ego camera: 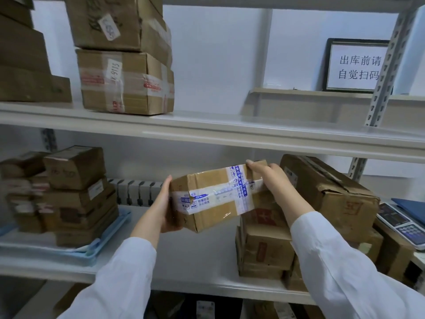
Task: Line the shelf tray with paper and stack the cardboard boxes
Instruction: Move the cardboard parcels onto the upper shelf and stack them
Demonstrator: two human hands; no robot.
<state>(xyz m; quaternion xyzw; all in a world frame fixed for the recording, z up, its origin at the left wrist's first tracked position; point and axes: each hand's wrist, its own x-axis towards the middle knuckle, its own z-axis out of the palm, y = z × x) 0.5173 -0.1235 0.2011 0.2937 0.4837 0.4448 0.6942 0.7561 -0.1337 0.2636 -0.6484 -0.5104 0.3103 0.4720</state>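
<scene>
- The rack (230, 132) fills the view, with an upper shelf and a middle shelf (195, 252).
- On the upper shelf at the left stand two piles of large cartons. The nearer pile (124, 84) is two high, and its lower carton carries a white label.
- A big, dented carton (328, 187) lies tilted on the middle shelf at the right, leaning on smaller boxes.
- At the left of the middle shelf a stack (78, 196) of small boxes, several high, sits in a blue tray (110, 236). A pale sheet (76, 249) shows under the stack at the tray's front edge.
- The box (213, 199) is in the air in front of the middle shelf, between the stack and the big carton. It is tilted, right end higher, and crossed with white and blue printed tape.
- Low boxes (264, 245) are piled on the shelf just below and to the right of the held box.
- A framed sign (358, 65) stands on a ledge at the upper right.
- A keypad device (402, 224) lies at the far right, on top of a carton.
- The right hand (269, 178) grips the box's upper right end, fingers curled over the top edge.
- The left hand (163, 203) cups the box's left end, fingers flat up along it and thumb underneath.
- Both arms wear white sleeves.
</scene>
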